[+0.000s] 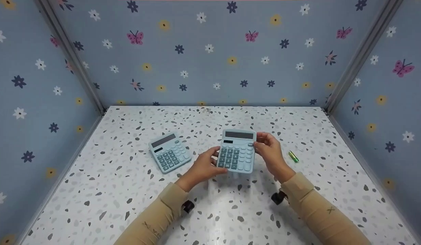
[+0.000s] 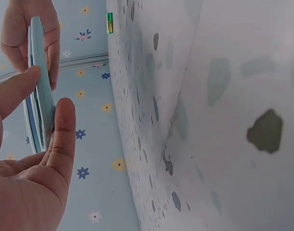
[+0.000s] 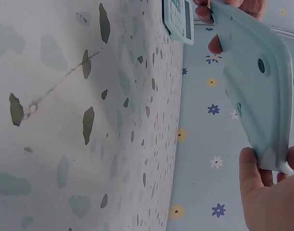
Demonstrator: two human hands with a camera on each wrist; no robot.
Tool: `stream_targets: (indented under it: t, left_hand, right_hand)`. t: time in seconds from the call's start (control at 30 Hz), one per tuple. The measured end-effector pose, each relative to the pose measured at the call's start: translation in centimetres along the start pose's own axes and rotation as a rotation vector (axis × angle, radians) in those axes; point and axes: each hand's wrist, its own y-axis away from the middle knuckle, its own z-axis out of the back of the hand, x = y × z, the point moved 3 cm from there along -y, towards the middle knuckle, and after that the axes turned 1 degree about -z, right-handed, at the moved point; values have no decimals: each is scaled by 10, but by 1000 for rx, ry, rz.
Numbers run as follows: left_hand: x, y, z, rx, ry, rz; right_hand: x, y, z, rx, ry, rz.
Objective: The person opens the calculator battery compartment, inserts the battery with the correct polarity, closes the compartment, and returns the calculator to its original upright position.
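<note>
Both hands hold a light blue calculator [image 1: 240,153] up off the table, its keys and display facing the head camera. My left hand [image 1: 204,166] grips its lower left side, thumb on the front and fingers behind. On the upper right edge, my right hand [image 1: 270,151] pinches it between thumb and fingers. The right wrist view shows the back of the calculator [image 3: 262,86], with a small dark round spot on it. A second matching calculator [image 1: 169,152] lies face up on the table, left of my left hand. Right of my right hand lies a green battery [image 1: 293,156].
The speckled white table [image 1: 230,211] is enclosed by a back wall [image 1: 210,61] and side walls covered in flower and butterfly print. Grey metal strips [image 1: 72,58] run along the corners. A small black device [image 1: 279,197] sits under the right wrist.
</note>
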Motion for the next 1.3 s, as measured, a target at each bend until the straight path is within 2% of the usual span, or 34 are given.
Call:
stream_targets:
  t: [0.37,0.8,1.07,1.3]
  left_hand:
    - [-13,-14,4,-52,-21,14]
    - [-27,-27,5,-66,5,1]
    - [-31,-36,2,-71,26,-7]
    - [-31,-46,0,-79,8,-3]
  right_hand:
    - [8,-5,4,36,38,4]
    - [19,-19,11,-39,58,47]
    - [21,-30,17,-13,86,97]
    - [18,-38,19,-13,115,94]
